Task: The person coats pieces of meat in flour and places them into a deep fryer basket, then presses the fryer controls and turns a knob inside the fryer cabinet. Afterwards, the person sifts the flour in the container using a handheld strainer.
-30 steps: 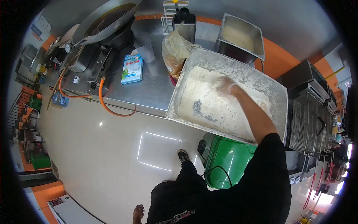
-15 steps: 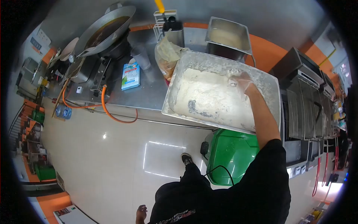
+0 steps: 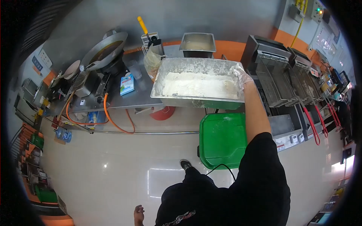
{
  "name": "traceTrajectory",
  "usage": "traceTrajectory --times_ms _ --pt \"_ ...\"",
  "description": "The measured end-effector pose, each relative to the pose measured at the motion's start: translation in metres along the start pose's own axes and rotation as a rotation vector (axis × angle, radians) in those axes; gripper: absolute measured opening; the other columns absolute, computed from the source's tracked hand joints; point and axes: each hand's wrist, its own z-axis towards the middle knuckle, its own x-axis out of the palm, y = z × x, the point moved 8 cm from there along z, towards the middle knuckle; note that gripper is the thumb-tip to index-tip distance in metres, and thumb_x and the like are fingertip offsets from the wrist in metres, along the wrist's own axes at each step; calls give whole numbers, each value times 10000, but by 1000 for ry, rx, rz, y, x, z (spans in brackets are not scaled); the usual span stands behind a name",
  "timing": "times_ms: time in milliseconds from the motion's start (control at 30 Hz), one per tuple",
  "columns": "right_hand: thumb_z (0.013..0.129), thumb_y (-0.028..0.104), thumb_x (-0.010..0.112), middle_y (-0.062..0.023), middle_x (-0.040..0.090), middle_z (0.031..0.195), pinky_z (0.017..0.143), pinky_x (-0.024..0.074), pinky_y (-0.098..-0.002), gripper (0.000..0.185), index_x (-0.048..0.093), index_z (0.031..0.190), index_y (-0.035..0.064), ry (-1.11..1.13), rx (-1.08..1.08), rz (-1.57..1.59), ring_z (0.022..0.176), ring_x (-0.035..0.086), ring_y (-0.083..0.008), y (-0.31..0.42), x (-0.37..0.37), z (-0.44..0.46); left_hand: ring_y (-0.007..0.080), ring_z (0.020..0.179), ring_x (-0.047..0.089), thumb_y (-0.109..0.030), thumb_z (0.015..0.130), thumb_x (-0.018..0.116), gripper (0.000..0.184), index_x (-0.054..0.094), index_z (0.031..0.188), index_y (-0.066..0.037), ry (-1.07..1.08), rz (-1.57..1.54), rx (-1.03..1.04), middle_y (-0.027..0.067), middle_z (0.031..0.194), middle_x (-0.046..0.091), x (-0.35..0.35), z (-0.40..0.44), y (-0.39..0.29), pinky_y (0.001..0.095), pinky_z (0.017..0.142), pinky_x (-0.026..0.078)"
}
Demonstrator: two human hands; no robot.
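Your right hand [image 3: 246,80], in a clear glove [image 3: 249,79], is at the right-hand end of the metal tray [image 3: 200,65], forearm reaching up to it from the near side. The fingers are thickly caked in white and overlap the tray's end wall; whether they are clenched on a lump, grasping the rim or merely coated, you cannot tell from this view. The white powder [image 3: 200,85] lies in the tray just left of that grip, spread over most of the floor, with more smeared on the inner walls. Your left hand [image 3: 139,215] is bare and well apart from the tray, hanging low at your side, released, fingers loosely bent. Beyond the right hand and to its left, note the steel container [image 3: 198,54], pale contents inside, standing behind the tray. Farther left of the grip, a plastic bag [image 3: 151,62] sits against the tray's left end; past it on the steel counter [image 3: 147,96] are a clear cup [image 3: 134,70] and a blue packet [image 3: 127,83], then a wok [image 3: 89,59] of dark liquid [image 3: 109,51]. Right of the grip you have the wire fryer baskets [image 3: 273,81], their red handles [image 3: 310,125] pointing back toward your side. Below the grip, slightly left, is the green lid [image 3: 221,139] of a bin.
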Motion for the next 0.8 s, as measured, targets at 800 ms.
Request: traceTrajectory --times_ms 800 --pt "947 101 404 -127 567 783 592 546 -354 190 542 857 7 159 -436 562 656 588 -250 375 10 -175 197 777 598 -207 884 560 220 571 1058 -74 379 173 -98 82 897 617 273 -153 46 353 568 479"
